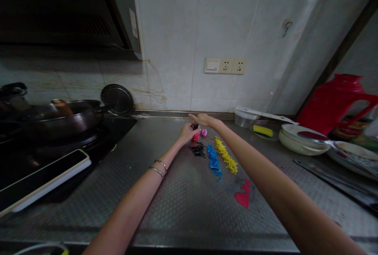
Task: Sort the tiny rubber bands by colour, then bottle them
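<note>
My left hand (186,132) is at the far middle of the metal counter, thumb and fingers closed around a small dark object (195,126), mostly hidden. Over that object stretches my right hand (204,119), palm down with its fingers extended to the left. Just below the hands lie a reddish-pink clump (195,137) and a small pink-purple clump (204,132). Closer to me are loose heaps of small band-like pieces: a black heap (197,149), a blue heap (214,161) and a yellow heap (226,156). A jagged red flat piece (243,196) lies beside my right forearm.
Left is a cooktop with a pan (65,119) and a long white-edged device (47,180). At right stand a clear plastic tub (245,119), a yellow sponge (262,131), stacked bowls (301,145), a knife-like blade (333,182) and a red thermos jug (333,103).
</note>
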A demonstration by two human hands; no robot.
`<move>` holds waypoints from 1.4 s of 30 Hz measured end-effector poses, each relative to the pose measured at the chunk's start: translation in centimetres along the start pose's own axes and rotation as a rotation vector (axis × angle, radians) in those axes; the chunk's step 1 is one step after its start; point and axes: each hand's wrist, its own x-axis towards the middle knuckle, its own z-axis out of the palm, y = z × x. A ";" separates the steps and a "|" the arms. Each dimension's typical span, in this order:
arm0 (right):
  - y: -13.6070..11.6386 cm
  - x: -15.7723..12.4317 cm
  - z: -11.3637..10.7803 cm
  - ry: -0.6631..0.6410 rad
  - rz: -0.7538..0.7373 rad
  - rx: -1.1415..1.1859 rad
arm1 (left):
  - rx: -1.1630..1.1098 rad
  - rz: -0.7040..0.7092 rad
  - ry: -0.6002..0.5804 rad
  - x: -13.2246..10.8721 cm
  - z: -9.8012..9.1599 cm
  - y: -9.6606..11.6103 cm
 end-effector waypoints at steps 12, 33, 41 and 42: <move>1.7 -3.8 -0.8 0.473 -0.204 0.146 | -0.014 0.009 0.013 0.3 0.2 -0.5; 3.9 -9.3 7.9 0.020 -0.209 0.001 | 0.031 0.073 -0.028 0.3 0.0 -0.5; 2.8 -10.0 7.4 0.071 -0.371 0.184 | 0.046 0.066 -0.036 0.3 -0.1 -0.5; 2.7 -10.1 7.4 0.071 -0.385 0.206 | 0.047 0.063 -0.038 0.4 -0.1 -0.6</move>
